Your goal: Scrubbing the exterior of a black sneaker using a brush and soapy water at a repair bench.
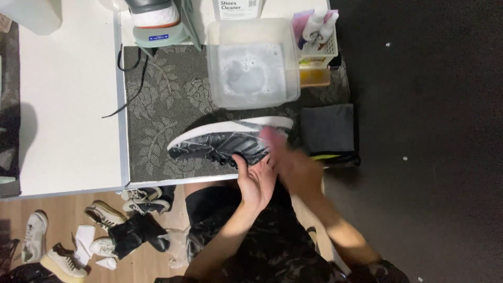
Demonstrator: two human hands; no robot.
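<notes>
Step in hand, as judged: scrubbing the heel end of the dark sneaker (225, 142). The sneaker lies on its side on the patterned mat (157, 105), white sole toward 12 o'clock, just below the clear tub of soapy water (253, 65). The left hand (255, 181) grips the shoe's upper edge at 6 o'clock, fingers curled on it. The right hand (296, 165) is motion-blurred at the heel; it appears clenched on a pinkish brush or cloth (270, 133), though the blur prevents certainty. A dark folded cloth (327, 130) lies at 3 o'clock. The next move calls for a firm left-hand hold while strokes continue
</notes>
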